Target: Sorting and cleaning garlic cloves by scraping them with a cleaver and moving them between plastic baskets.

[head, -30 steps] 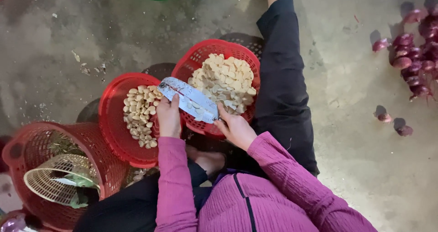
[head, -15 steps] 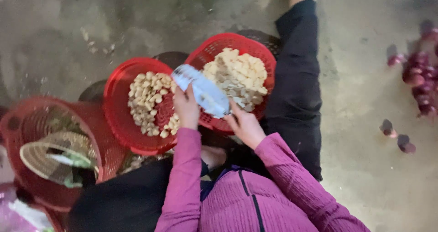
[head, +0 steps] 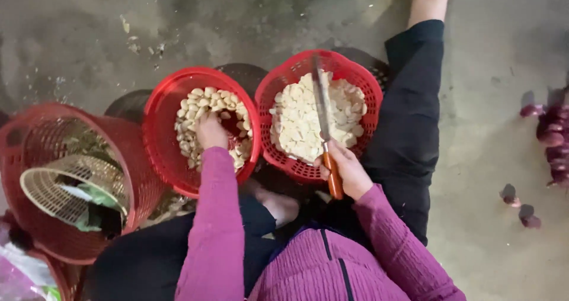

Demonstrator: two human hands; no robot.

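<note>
— Now, the hands? Left hand digs into cloves in the left basket; right hand clenches the knife.

— Blade's over the right basket (edge near fingers); a slip could cut, I'd say.

tall red basket, purple onions, concrete floor

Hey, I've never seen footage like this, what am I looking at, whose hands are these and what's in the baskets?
This is one view from a camera worn on a person's head, looking down at their own lap and the floor. The left hand reaches into a red basket of garlic cloves. The right hand holds a knife by its orange handle, its blade lying over a second red basket of paler cloves. A bigger red basket stands further left, and red onions lie on the concrete at right.
</note>
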